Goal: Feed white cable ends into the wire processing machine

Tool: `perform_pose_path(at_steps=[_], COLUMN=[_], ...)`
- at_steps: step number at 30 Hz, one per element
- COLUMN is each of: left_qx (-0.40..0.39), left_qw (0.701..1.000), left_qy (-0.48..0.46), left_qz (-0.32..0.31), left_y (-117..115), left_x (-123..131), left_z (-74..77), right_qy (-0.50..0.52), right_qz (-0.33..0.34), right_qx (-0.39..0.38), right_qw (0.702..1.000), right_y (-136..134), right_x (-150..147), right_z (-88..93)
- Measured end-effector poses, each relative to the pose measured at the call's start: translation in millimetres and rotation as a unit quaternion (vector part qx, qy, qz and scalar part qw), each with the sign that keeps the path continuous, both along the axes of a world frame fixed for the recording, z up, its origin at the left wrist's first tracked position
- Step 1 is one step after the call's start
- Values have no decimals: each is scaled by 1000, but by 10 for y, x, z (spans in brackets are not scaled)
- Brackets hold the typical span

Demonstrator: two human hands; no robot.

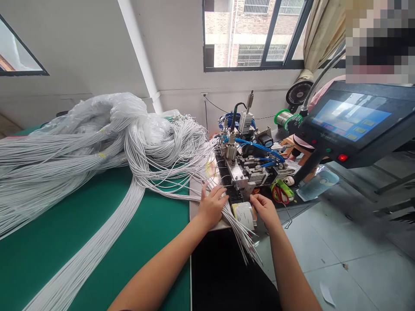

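My left hand (212, 204) rests on the bundle of white cables at the machine's left edge. Its fingers are bent over and appear closed on a white cable (231, 186) that runs toward the machine. Below that hand, loose cable ends (244, 242) hang over the table's front edge. My right hand (265, 209) is at the front of the bench machine (238, 172), its thumb and index finger pinched together. What lies between those fingertips is too small to make out. A roll with a white printed label (244, 215) sits between both hands.
Long white cable bundles (162, 147) and plastic wrap (126, 106) cover the green table (155, 229). A control screen (352, 119) on an arm stands right, with a person partly behind it. A green wire spool (287, 119), a fan (298, 93) and a blue bin (319, 183) are nearby.
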State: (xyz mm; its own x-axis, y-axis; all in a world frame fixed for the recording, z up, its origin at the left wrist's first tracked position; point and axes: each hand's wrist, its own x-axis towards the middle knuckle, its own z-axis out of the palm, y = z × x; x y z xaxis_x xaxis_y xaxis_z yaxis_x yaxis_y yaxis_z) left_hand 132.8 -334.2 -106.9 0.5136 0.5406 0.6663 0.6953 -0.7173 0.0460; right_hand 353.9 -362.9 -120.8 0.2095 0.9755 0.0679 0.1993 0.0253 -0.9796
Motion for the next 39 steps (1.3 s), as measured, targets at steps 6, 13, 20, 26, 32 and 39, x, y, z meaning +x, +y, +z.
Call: perform_pose_path(at_steps=[6,13,20,26,32,39], left_qx=[48,39,30,25,24,12], left_qw=[997,997,997,997,998,998], left_qy=[13,5,-16,-23,-11,-3], left_qz=[-66,-63,-69,-70,-64,-58], left_y=[-18,-34,-48,-53,-45,-45], left_x=[-52,-67,-65,-67,-62,-43], left_z=[56,71,104,108,83,81], right_qy=[-12,-48,-132,-129,-158,-170], right_qz=[13,104,200,260,272,287], right_qx=[15,22,48,45,49,30], right_qw=[1000,993,970,956,948,942], right_y=[-158,-324,-396,-416,-412,-418], right_x=[38,-26,-100,-170,-180,-194], right_z=[179,431,509,557,559,556])
